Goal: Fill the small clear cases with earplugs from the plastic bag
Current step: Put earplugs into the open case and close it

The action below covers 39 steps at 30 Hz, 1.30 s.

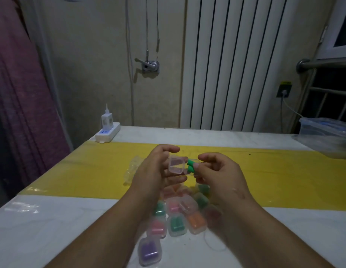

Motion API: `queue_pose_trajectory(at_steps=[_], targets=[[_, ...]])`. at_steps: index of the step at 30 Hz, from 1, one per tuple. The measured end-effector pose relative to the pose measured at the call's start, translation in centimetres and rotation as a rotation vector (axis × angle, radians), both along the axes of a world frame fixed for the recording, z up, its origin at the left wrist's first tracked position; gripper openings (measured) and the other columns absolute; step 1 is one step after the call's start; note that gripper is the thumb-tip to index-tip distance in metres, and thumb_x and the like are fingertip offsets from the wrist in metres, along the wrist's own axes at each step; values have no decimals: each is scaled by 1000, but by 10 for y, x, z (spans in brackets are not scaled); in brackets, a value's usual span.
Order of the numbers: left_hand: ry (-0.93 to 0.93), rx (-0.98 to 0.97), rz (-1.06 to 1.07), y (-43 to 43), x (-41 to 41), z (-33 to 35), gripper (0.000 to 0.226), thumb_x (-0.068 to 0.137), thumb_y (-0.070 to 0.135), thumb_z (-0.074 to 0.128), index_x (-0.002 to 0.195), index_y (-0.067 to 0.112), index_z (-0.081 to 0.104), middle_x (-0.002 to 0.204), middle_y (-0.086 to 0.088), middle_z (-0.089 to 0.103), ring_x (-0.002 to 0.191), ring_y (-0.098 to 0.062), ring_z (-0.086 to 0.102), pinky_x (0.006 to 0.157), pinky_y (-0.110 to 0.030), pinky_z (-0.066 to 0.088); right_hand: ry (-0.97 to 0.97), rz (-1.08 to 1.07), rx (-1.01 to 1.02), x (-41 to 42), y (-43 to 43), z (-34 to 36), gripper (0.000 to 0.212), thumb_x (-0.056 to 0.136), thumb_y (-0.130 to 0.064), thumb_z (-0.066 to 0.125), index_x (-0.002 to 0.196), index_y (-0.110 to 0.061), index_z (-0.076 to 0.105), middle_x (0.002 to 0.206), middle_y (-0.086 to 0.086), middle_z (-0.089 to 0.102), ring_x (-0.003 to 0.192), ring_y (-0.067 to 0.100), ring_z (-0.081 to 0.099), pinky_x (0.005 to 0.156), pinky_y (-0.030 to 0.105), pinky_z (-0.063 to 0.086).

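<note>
My left hand point(154, 171) holds a small clear case point(176, 165) with its lid open, above the yellow strip of the table. My right hand point(216, 175) pinches green earplugs point(190, 165) right at the case's open side. A crumpled clear plastic bag point(132, 168) lies on the yellow strip behind my left hand, partly hidden. Below my hands sits a cluster of several closed cases holding earplugs: green point(176, 224), orange point(196, 222), pink point(156, 228) and purple point(150, 251). One empty-looking clear case point(188, 205) lies on top of the cluster.
A white table point(52, 219) with a yellow strip point(265, 171) across it. A white power strip with a charger point(107, 131) stands at the back left corner. A clear lidded box point(327, 132) sits at the right edge. A radiator and wall stand behind.
</note>
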<state>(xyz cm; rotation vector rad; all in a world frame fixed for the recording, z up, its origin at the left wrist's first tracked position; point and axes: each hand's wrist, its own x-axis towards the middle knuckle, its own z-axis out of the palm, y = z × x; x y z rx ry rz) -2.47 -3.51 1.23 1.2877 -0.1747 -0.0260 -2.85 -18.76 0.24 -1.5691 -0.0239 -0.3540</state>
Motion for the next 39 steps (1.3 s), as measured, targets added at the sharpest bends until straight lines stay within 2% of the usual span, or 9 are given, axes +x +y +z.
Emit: queue_pose_trajectory(at_steps=[2,5,10,15,20,24,31,35,39], targets=[[68,-222,-52,3,4,1,34,99,16,31,101,6,63,100,-28,69,78,-36,68,68,-40,59,-27,-15,20,-1,-1,2,9,85,-2,69,93,-6,67,71,4,68,58,7,62,55,20,53],[84,-278,-112,4,6,0,34,96,8,32,101,1,65,101,-29,68,77,-35,67,69,-39,60,-58,-25,15,-3,0,5,7,85,-3,70,90,-7,68,73,4,69,58,5,62,56,18,52],[13,-179,-154,2,2,-1,40,92,-5,33,104,1,70,109,-23,70,92,-30,68,81,-34,59,-54,-55,-29,-3,0,5,8,83,-8,74,86,-12,68,68,-5,65,52,-3,54,50,12,43],[-96,53,-96,1,0,-4,30,85,-4,63,105,15,73,104,-8,74,91,-20,70,83,-29,58,47,50,121,-4,1,5,9,83,-8,74,89,-8,68,62,-2,60,53,9,52,49,21,44],[-87,92,-27,4,0,-3,38,84,-5,66,114,18,68,101,-7,75,97,-25,71,87,-39,59,137,189,345,-1,2,4,23,99,-17,51,98,-4,69,77,9,65,59,12,55,51,23,47],[-114,189,17,4,-2,-3,41,81,-3,71,113,22,68,100,-3,74,95,-24,71,84,-51,55,146,150,48,-3,0,2,26,90,-38,64,92,-15,76,78,-4,71,66,10,57,60,29,44],[-186,198,184,6,5,-5,27,83,-2,69,98,20,72,93,1,74,83,-9,69,73,-29,57,6,-150,-149,1,-19,13,11,83,-25,75,82,-14,75,55,-15,60,43,-4,48,49,17,37],[-212,262,265,11,10,-7,24,83,1,69,92,23,72,86,5,73,74,-7,64,60,-24,51,61,-188,-179,8,-39,13,11,83,-27,75,81,-16,74,69,-11,66,63,4,55,61,26,39],[-251,333,321,12,13,-10,23,82,1,70,87,23,73,80,10,70,69,-10,56,63,-23,47,205,-130,-446,6,-50,13,13,79,-26,80,87,-18,74,83,-2,71,82,17,65,67,29,46]])
